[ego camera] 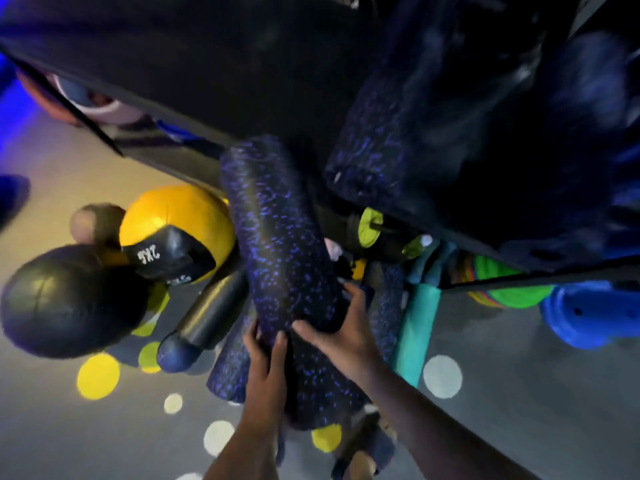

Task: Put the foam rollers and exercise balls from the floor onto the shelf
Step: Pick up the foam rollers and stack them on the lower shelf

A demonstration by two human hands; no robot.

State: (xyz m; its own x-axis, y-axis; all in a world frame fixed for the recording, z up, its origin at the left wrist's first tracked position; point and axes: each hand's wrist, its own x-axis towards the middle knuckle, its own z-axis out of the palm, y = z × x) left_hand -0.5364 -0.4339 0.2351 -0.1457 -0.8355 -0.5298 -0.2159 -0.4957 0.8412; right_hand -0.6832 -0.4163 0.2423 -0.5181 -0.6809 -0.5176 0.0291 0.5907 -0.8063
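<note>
A long dark foam roller (280, 244) with blue speckles runs from my hands up toward the black shelf (214, 74). My left hand (265, 372) grips its near end from the left, and my right hand (341, 332) clasps it from the right. Another speckled roller (377, 133) lies on the shelf at upper right. On the floor to the left sit a yellow and black ball (173, 233) marked 2 kg and a black ball (65, 299). A smooth dark roller (207, 315) and a teal roller (417, 327) lie close by.
The grey floor (519, 393) carries yellow and white dots. A blue plastic object (588, 313) and a green item (498, 282) sit under the shelf's right end. Yellow-green discs (369, 226) show beneath the shelf edge. My feet (360, 455) are at the bottom.
</note>
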